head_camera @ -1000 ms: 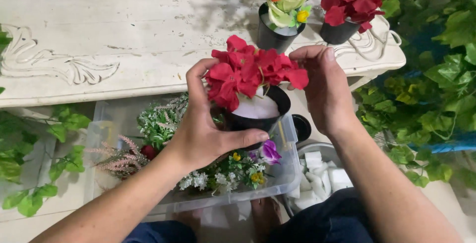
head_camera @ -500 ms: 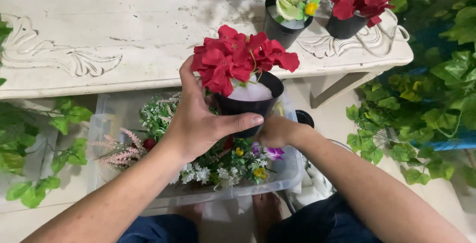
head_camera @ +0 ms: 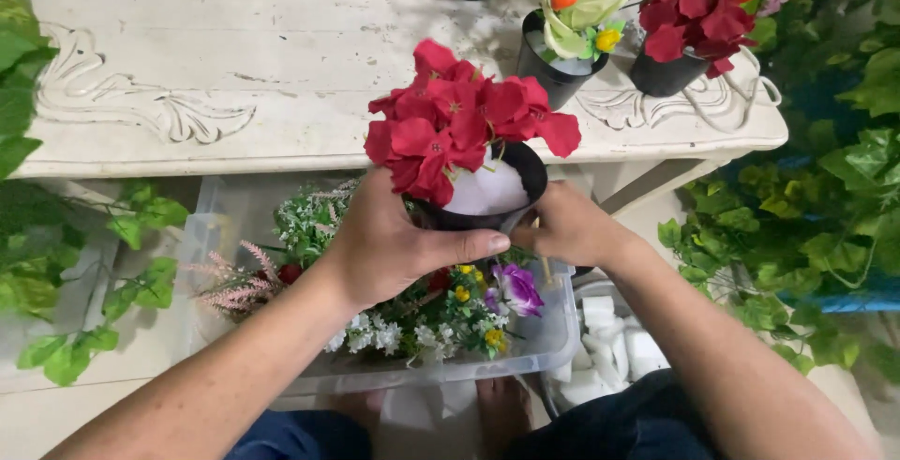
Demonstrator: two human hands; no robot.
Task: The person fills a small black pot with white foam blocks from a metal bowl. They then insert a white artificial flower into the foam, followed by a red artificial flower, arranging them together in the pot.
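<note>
A small black pot (head_camera: 521, 171) filled with white foam carries a bunch of red artificial flowers (head_camera: 452, 120). My left hand (head_camera: 392, 242) wraps around the pot's near side, thumb lying across its front. My right hand (head_camera: 566, 226) grips the pot from the right and below. Both hands hold it above a clear plastic tub (head_camera: 534, 346), just in front of the white table's edge (head_camera: 187, 152).
The tub holds mixed artificial flowers (head_camera: 412, 315) in white, pink, yellow and purple. Two more black pots (head_camera: 559, 74) (head_camera: 664, 74) of flowers stand on the carved white table at the back right. Green leafy vines (head_camera: 825, 197) crowd the right and left sides. White foam pieces (head_camera: 602, 352) lie by my legs.
My right hand has dropped from the flowers' right side to the pot's lower right. The pot with red flowers has stayed in both hands, shifting slightly.
</note>
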